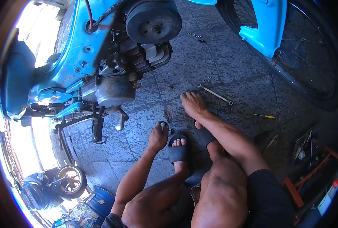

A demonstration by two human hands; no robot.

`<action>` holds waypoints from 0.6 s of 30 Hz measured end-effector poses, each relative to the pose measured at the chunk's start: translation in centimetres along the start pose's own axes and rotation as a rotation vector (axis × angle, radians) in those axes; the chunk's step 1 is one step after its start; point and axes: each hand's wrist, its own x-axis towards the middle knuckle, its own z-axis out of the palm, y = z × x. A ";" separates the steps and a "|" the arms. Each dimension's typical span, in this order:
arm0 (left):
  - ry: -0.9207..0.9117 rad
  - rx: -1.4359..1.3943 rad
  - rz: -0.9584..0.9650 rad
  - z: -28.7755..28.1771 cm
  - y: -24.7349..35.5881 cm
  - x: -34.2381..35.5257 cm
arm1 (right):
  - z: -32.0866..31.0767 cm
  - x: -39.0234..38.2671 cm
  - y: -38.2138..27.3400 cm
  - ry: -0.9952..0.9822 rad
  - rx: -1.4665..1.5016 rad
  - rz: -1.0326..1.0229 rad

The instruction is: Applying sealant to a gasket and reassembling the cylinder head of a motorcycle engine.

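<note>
My left hand [158,137] is closed in a fist, with a small shiny metal end [163,124] showing at the top of its grip. What the piece is, I cannot tell. Farther forward, my right hand [193,104] is low over the dark tiled floor, back upward. Its fingers curl down, hiding their tips and anything in them. A double-ended ring spanner [215,94] lies just right of that hand. Several small nuts [206,80] sit beyond the spanner, with more small metal fasteners [196,36] farther off.
A blue motorbike frame with its engine [110,91] stands at left. A spoked front wheel [309,57] and blue fork [268,26] are at far right. A yellow-handled screwdriver [267,116] lies on the floor. An orange metal frame [303,178] is at lower right, a small wheel [71,181] at lower left.
</note>
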 end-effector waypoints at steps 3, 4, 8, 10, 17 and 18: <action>-0.121 -0.051 0.056 -1.1 1.0 -0.7 | -0.3 -1.1 0.1 -0.055 0.304 0.090; -0.112 -0.047 0.043 -1.8 1.9 -0.9 | -1.5 -1.4 -0.5 -0.059 0.314 0.078; -0.105 0.055 0.271 -2.8 3.9 -0.6 | -9.5 -3.8 -2.9 -0.327 1.045 0.305; -0.212 0.127 0.309 -3.1 5.1 -0.3 | -9.9 -4.9 -2.4 -0.327 1.118 0.225; -0.251 0.207 0.397 -2.9 6.6 -0.8 | -9.9 -7.0 -2.4 -0.271 1.076 0.049; -0.262 0.214 0.415 -2.9 6.1 -0.9 | -9.9 -7.1 -2.7 -0.245 1.047 0.009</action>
